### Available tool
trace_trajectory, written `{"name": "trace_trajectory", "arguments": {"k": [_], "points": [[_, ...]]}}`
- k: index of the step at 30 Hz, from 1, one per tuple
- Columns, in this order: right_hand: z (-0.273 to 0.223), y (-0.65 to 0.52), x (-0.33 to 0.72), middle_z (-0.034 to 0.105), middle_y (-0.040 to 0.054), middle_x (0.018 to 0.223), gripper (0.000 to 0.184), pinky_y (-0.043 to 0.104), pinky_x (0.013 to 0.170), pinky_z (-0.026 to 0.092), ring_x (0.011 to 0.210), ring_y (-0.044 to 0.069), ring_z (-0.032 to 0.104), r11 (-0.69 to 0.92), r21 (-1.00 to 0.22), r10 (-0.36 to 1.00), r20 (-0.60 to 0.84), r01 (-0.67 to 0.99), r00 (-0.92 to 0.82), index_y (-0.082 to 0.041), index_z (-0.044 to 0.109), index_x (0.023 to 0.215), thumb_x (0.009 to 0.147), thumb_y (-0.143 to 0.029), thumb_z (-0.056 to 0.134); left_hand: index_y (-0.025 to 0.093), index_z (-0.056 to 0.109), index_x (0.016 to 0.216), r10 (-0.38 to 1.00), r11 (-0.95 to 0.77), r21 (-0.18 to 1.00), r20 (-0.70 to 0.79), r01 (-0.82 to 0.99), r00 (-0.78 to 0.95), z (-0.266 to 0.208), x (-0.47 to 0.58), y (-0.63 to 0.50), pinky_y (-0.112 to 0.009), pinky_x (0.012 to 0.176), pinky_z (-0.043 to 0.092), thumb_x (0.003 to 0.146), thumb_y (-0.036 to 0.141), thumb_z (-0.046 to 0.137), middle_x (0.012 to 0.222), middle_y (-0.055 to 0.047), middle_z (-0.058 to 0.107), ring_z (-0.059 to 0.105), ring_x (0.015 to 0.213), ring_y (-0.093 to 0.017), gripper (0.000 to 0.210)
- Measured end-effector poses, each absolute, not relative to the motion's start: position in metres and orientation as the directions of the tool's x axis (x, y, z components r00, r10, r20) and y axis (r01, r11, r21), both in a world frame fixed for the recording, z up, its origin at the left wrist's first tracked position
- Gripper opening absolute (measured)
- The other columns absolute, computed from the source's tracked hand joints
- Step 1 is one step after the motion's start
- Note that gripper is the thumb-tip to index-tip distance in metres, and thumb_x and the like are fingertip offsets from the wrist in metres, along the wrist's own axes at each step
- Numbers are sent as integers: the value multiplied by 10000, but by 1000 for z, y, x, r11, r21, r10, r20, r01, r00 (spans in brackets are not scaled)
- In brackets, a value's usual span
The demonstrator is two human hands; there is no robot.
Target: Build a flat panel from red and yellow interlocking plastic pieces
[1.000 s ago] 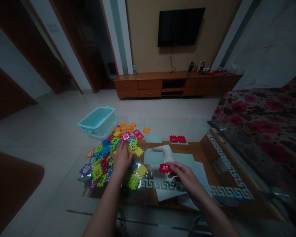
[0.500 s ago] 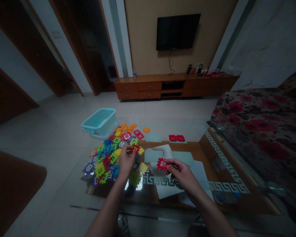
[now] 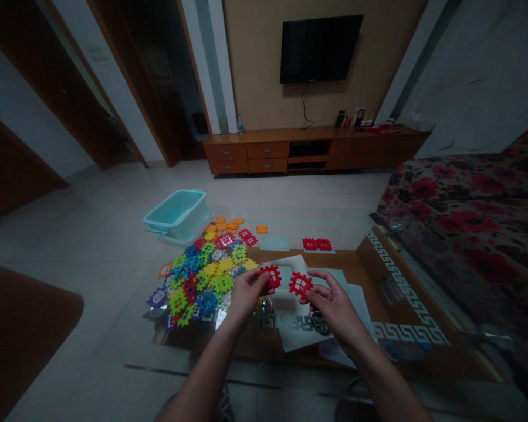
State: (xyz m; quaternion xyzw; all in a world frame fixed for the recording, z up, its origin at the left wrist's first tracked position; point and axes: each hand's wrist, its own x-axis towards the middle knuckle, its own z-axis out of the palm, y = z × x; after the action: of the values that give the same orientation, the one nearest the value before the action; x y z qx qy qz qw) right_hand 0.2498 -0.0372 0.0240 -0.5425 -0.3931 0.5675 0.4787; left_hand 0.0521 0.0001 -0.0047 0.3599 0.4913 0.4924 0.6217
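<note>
In my left hand (image 3: 249,290) a red toothed building tile (image 3: 273,276) is pinched between thumb and fingers. My right hand (image 3: 328,296) grips a second red building tile (image 3: 300,284), which has a window-like opening in its middle. The two tiles face each other over the glass table, with a small gap between them. To the left lies a heap of colourful tiles (image 3: 206,272) in green, blue, yellow, purple and red. Two red tiles (image 3: 317,244) rest side by side farther back on the table.
A light blue plastic basket (image 3: 176,214) stands behind the heap. One orange tile (image 3: 261,229) lies apart. Papers (image 3: 352,305) show beneath the glass tabletop. A floral sofa (image 3: 457,187) is at the right, and a wooden TV cabinet (image 3: 268,155) stands by the far wall.
My left hand has come away from the heap, moving right with a red tile in it. My right hand still holds its tile, now slightly farther right and turned.
</note>
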Motion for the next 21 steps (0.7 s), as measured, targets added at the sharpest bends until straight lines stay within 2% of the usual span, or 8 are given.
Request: {"name": "trace_trajectory", "arguments": {"k": [2, 5, 8, 16, 21], "points": [[25, -38, 250, 667, -3, 694, 684, 264, 574, 437, 673, 202, 659, -233, -965, 968, -242, -118, 65, -205, 464, 1236, 675, -435, 781, 128, 684, 809, 967, 255, 943, -246, -216, 65, -4, 53, -1, -221, 559, 518, 719, 471, 768, 712, -33, 682, 661, 630, -142, 365], [27, -38, 249, 666, 8, 700, 613, 269, 573, 431, 666, 199, 655, -246, -964, 963, -255, -104, 85, -185, 527, 1188, 674, -417, 768, 140, 665, 749, 962, 271, 941, -260, -203, 80, -4, 54, -3, -183, 463, 426, 721, 495, 755, 605, 6, 628, 638, 543, -124, 367], [30, -38, 248, 661, 9, 712, 521, 269, 578, 431, 669, 194, 654, -240, -966, 966, -247, -97, 72, -187, 590, 1106, 668, -409, 763, 144, 667, 799, 948, 320, 904, -302, -285, 106, -2, 57, -5, -181, 470, 436, 720, 513, 748, 631, 1, 644, 679, 592, -144, 385], [27, -37, 247, 651, -4, 705, 513, 265, 580, 431, 655, 181, 636, -232, -968, 970, -238, -96, 54, -188, 603, 1127, 681, -393, 751, 128, 665, 965, 887, 459, 783, -377, -421, 266, 9, 62, -8, -196, 487, 493, 756, 477, 735, 845, -98, 736, 712, 626, -168, 413], [25, -37, 249, 636, -10, 692, 513, 264, 574, 411, 637, 163, 583, -213, -973, 969, -223, -93, 111, -176, 609, 1149, 688, -370, 725, 144, 655, 923, 919, 393, 815, -330, -426, 216, 8, 60, -8, -192, 573, 513, 685, 394, 820, 807, -37, 692, 712, 695, -152, 383]]}}
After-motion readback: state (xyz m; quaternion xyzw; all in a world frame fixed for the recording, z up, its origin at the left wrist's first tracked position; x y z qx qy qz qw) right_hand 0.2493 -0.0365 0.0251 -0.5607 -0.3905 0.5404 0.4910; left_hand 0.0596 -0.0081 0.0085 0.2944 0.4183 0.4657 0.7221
